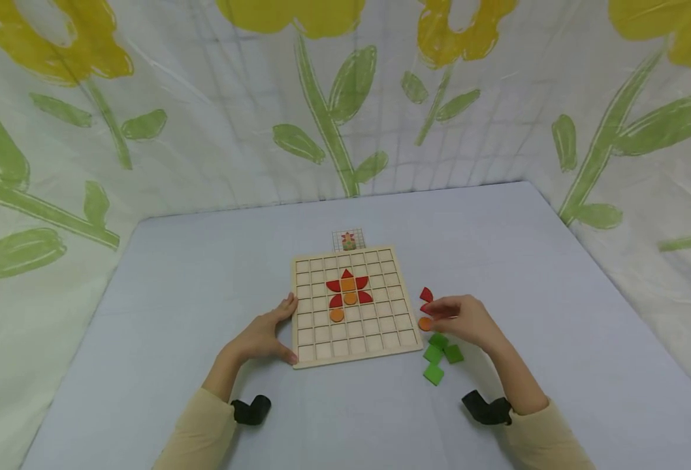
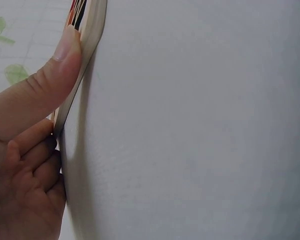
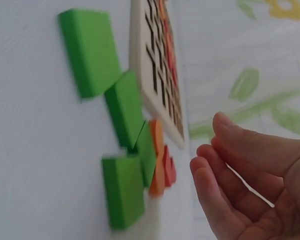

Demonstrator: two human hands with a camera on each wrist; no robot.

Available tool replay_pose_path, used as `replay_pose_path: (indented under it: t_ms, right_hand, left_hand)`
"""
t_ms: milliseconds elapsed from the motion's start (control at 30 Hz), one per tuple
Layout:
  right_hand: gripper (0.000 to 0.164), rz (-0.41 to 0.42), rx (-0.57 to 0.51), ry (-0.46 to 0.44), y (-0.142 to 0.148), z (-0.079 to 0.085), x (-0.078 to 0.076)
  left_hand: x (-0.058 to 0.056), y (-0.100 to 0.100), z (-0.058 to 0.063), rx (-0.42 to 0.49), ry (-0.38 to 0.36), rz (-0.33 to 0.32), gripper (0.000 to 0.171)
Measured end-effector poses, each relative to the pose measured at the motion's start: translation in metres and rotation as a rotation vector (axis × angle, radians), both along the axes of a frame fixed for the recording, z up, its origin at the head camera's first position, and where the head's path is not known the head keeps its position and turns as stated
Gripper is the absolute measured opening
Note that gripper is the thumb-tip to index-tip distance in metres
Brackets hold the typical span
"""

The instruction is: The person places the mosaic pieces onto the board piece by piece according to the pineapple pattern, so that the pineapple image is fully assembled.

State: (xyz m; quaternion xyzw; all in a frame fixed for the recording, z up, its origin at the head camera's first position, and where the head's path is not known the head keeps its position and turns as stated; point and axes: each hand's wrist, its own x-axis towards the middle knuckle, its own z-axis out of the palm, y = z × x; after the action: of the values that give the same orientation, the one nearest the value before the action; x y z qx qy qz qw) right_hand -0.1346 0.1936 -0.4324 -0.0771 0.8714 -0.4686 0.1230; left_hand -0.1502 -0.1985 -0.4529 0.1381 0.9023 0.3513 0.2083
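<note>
Here, the spread left hand (image 1: 261,336) is touching the board (image 1: 322,336), while green blocks (image 1: 433,354) are lying near the relaxed, unclenched right hand (image 1: 467,321).

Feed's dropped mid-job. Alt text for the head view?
A left hand touches the left edge of a gridded board holding red and orange shapes. Right of it, the right hand is beside loose red and orange pieces, with green squares nearer the camera; a small patterned card lies beyond the board.

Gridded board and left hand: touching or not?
Touching. The left wrist view shows it: the left hand has its thumb laid against the edge of the gridded board, no gap between.
</note>
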Motion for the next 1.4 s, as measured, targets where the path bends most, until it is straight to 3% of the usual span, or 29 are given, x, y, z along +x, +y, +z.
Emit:
replay_pose_path:
  t_ms: [200, 500, 767, 967, 1233, 1400]
  right_hand:
    - [0.036, -0.045, 0.017, -0.051, 0.023, -0.006, 0.014]
    - [0.036, -0.071, 0.061, -0.079, 0.034, -0.014, 0.022]
    - [0.039, 0.016, 0.035, -0.080, 0.038, -0.020, 0.030]
    - [0.034, 0.079, 0.124, -0.025, 0.032, -0.018, 0.034]
    - [0.026, 0.105, 0.143, 0.053, 0.030, -0.020, 0.033]
    - [0.027, 0.081, 0.138, -0.003, 0.029, -0.017, 0.032]
  left_hand:
    - [0.001, 0.001, 0.002, 0.003, -0.005, -0.005, 0.116]
    - [0.000, 0.002, 0.003, -0.001, -0.017, 0.006, 0.116]
    - [0.000, 0.002, 0.002, -0.002, -0.013, 0.004, 0.116]
    - [0.000, 0.001, 0.001, 0.000, -0.009, 0.000, 0.116]
    - [0.001, 0.000, 0.000, 0.007, -0.010, 0.002, 0.116]
    - [0.001, 0.000, 0.000, 0.009, -0.004, 0.001, 0.116]
